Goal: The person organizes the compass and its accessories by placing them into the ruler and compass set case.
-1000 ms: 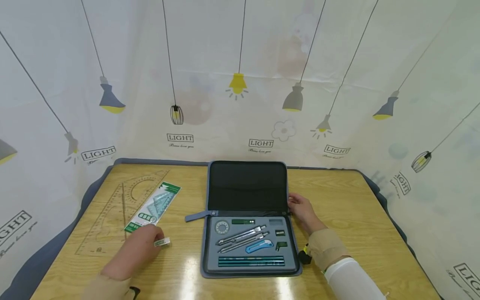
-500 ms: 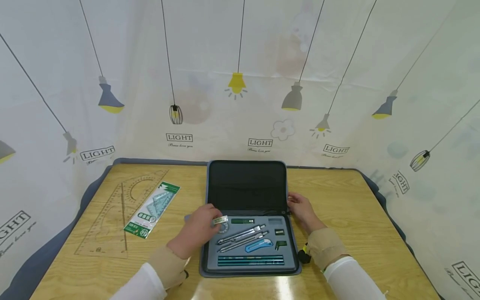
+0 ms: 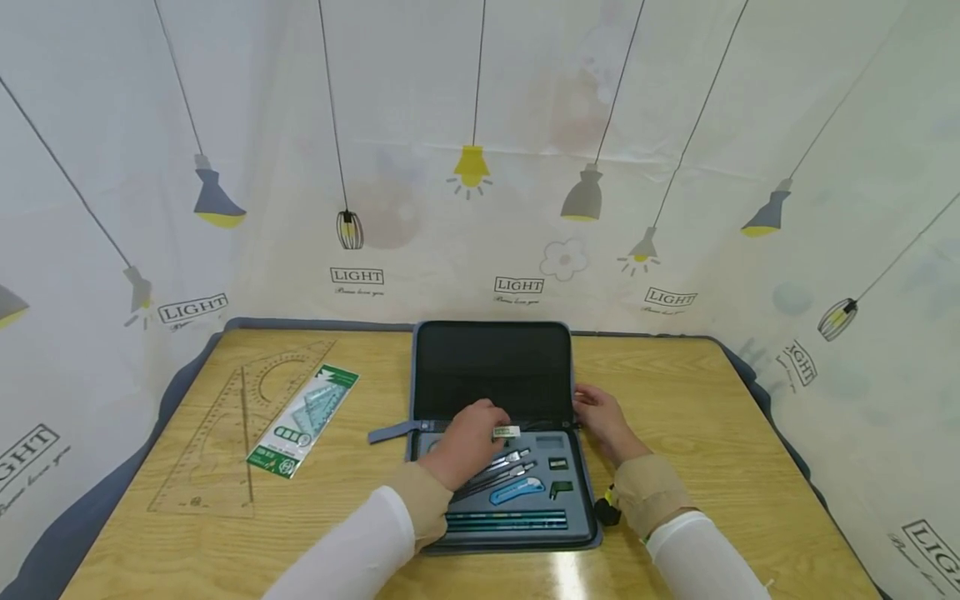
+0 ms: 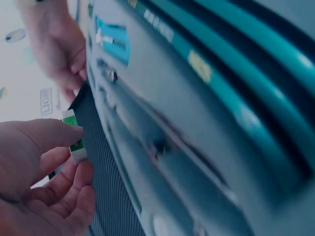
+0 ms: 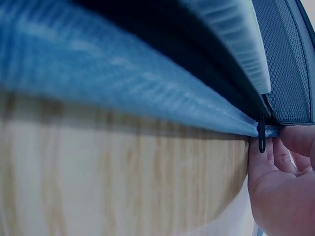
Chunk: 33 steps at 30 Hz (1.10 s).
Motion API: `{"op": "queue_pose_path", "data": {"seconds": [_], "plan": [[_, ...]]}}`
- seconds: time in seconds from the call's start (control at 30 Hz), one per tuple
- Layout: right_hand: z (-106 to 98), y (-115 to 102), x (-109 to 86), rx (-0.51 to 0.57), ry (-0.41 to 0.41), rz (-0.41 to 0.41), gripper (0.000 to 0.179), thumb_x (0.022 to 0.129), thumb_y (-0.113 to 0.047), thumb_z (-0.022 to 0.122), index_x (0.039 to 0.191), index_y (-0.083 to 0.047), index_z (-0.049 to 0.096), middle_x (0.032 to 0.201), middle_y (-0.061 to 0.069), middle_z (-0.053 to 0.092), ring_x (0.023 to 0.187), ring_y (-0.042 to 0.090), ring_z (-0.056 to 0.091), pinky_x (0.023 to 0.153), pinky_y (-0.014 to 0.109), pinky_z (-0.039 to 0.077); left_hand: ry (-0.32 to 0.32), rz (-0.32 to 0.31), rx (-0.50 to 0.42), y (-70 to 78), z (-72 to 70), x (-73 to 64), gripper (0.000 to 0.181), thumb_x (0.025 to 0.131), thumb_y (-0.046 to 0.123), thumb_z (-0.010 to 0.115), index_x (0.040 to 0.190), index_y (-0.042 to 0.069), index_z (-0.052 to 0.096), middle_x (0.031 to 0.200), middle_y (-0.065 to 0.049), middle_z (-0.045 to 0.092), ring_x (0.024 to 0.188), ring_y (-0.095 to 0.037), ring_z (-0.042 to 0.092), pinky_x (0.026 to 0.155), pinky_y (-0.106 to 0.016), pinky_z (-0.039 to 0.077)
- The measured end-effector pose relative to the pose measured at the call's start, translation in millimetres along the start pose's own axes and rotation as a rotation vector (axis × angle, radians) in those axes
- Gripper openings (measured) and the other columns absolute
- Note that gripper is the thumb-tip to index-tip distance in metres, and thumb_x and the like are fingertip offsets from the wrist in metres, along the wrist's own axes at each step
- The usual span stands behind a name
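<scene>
My left hand (image 3: 468, 442) pinches a small white eraser (image 3: 506, 432) with a green sleeve, held above the upper part of an open zip case (image 3: 585, 533). In the left wrist view the eraser (image 4: 74, 135) sits between thumb and fingers. Its grey tray holds green pencils (image 3: 510, 521), a blue utility knife (image 3: 517, 491), silver drawing tools (image 3: 513, 472) and small dark green pieces. My left hand hides the tray's upper left. At the hinge on the right side, my right hand (image 3: 606, 423) grips the case edge, near a black zipper pull (image 5: 262, 135) in the right wrist view.
Left of the case, a packaged ruler set (image 3: 303, 421) lies on the wooden table (image 3: 750, 483). Beside it are large clear set squares (image 3: 217, 450). The black-lined lid (image 3: 491, 367) stands raised toward the printed backdrop. A strap (image 3: 393, 432) sticks out leftward.
My left hand has carried the eraser rightward from near the packaged rulers to above the tray. The right hand has stayed at the case's edge.
</scene>
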State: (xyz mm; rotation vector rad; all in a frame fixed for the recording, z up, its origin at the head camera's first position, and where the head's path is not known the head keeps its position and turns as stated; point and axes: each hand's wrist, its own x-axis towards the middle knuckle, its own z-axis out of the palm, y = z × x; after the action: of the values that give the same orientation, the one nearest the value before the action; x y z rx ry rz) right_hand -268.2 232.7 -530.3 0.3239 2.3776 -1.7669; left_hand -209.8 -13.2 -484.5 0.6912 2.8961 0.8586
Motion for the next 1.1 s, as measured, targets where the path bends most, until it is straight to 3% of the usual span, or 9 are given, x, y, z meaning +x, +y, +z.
{"op": "queue_pose_path", "data": {"seconds": [0.17,0.47,0.73,0.93,1.1], "plan": [[0,0,0.3,-0.013,0.011,0.018,0.041,0.095,0.000,0.045,0.136,0.001,0.045,0.129,0.023,0.053,0.103,0.017,0.056,0.082,0.025,0.048,-0.023,-0.005,0.015,13.1,14.3,10.6,0.021,0.085,0.012,0.069,0.105,0.014,0.064,0.098,-0.001,0.061,0.085,-0.010,0.058,0.073,-0.025,0.051],[1,0,-2.3,-0.021,0.019,-0.002,0.040,0.095,0.002,0.045,0.135,0.003,0.046,0.127,0.026,0.054,0.102,0.020,0.058,0.080,0.026,0.049,0.002,0.011,0.053,34.9,28.7,26.0,0.013,0.082,0.008,0.070,0.095,0.013,0.067,0.089,-0.002,0.062,0.077,-0.011,0.058,0.066,-0.024,0.049],[1,-2,-2.7,-0.027,0.013,-0.009,0.041,0.095,0.002,0.044,0.135,0.004,0.045,0.128,0.027,0.053,0.105,0.022,0.056,0.080,0.025,0.048,-0.057,0.002,0.094,38.7,41.3,32.0,0.010,0.085,0.012,0.069,0.094,0.013,0.070,0.091,0.000,0.063,0.082,-0.012,0.060,0.068,-0.023,0.049],[2,-4,-2.2,-0.024,0.021,0.007,0.040,0.094,0.001,0.046,0.135,0.003,0.046,0.127,0.025,0.054,0.097,0.013,0.058,0.079,0.024,0.048,-0.031,-0.009,0.130,39.7,41.0,32.3,0.011,0.082,0.012,0.072,0.093,0.013,0.071,0.090,0.000,0.064,0.082,-0.013,0.061,0.069,-0.024,0.051],[3,-2,-1.5,-0.025,0.026,0.004,0.040,0.094,0.001,0.047,0.134,0.003,0.047,0.127,0.026,0.054,0.098,0.016,0.058,0.078,0.023,0.048,-0.020,-0.003,0.169,43.9,41.9,33.3,0.008,0.082,0.012,0.072,0.091,0.014,0.072,0.088,0.000,0.064,0.079,-0.013,0.061,0.067,-0.023,0.051]]}}
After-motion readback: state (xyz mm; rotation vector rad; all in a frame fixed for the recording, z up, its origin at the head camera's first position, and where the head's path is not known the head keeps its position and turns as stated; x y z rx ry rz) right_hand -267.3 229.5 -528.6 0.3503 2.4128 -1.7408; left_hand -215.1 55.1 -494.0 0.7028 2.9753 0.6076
